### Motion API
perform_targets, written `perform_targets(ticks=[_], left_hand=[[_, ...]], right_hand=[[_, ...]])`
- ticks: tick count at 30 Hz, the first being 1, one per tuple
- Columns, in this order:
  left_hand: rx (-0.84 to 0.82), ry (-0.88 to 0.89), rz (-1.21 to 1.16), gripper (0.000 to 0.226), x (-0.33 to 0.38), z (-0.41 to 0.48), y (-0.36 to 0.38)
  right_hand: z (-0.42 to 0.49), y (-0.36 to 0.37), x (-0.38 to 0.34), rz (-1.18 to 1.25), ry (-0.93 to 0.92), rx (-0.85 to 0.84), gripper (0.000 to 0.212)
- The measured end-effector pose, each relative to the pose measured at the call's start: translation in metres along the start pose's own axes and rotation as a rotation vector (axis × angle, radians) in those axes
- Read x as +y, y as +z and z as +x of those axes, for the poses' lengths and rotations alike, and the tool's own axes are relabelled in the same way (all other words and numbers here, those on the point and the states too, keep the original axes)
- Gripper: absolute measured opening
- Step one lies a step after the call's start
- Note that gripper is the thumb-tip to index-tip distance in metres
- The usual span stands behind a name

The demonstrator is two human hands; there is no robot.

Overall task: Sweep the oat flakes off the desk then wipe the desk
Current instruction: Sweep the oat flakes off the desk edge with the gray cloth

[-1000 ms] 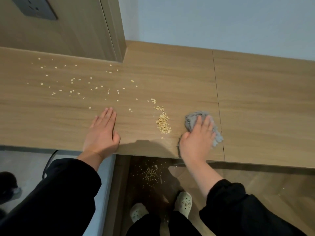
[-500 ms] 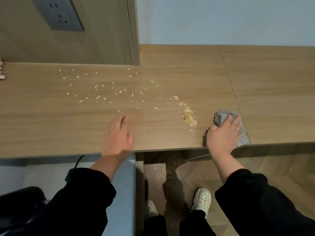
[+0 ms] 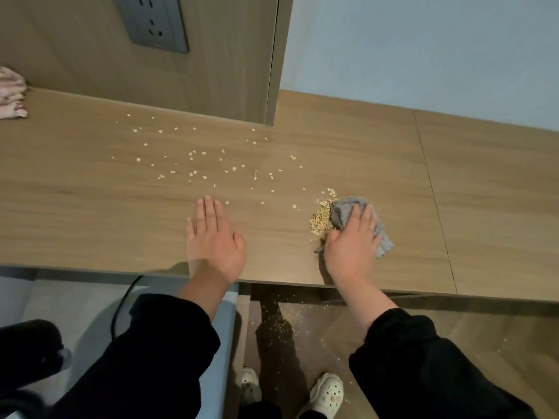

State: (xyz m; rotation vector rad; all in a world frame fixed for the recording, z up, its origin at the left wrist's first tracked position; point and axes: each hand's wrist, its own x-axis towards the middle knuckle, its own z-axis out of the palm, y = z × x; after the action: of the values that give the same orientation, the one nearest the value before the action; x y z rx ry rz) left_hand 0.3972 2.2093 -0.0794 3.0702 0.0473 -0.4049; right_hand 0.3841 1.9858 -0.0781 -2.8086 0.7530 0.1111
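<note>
Under desk (image 3: 90,207) front edge: spilt flakes (image 3: 281,322) on floor | desk front: left hand (image 3: 213,240) flat, fingers straight, empty | right hand (image 3: 352,246) flat-fingered, pressing grey cloth (image 3: 348,207) | oat heap (image 3: 320,220) touching cloth | mid-desk: scattered oat flakes (image 3: 196,164)

Right hand (image 3: 352,246) presses grey cloth (image 3: 348,208) against oat pile (image 3: 321,220).

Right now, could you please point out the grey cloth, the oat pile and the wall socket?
grey cloth (image 3: 343,212): head view, upper-left folds.
oat pile (image 3: 321,220): head view, its middle.
wall socket (image 3: 151,22): head view, plate centre.
</note>
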Motion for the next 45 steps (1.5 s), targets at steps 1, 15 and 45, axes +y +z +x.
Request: perform_targets(ticks=[1, 15, 45], left_hand=[[0.012, -0.020, -0.015, 0.065, 0.002, 0.001, 0.000], [0.064, -0.067, -0.013, 0.070, 0.003, 0.003, 0.008], [0.088, -0.072, 0.006, 0.068, 0.003, 0.003, 0.007]], right_hand=[[0.006, -0.004, 0.016, -0.003, 0.013, 0.023, 0.065], [0.055, -0.006, -0.019, 0.038, -0.590, -0.130, 0.063], [0.007, -0.013, 0.041, 0.074, 0.061, 0.099, 0.064]])
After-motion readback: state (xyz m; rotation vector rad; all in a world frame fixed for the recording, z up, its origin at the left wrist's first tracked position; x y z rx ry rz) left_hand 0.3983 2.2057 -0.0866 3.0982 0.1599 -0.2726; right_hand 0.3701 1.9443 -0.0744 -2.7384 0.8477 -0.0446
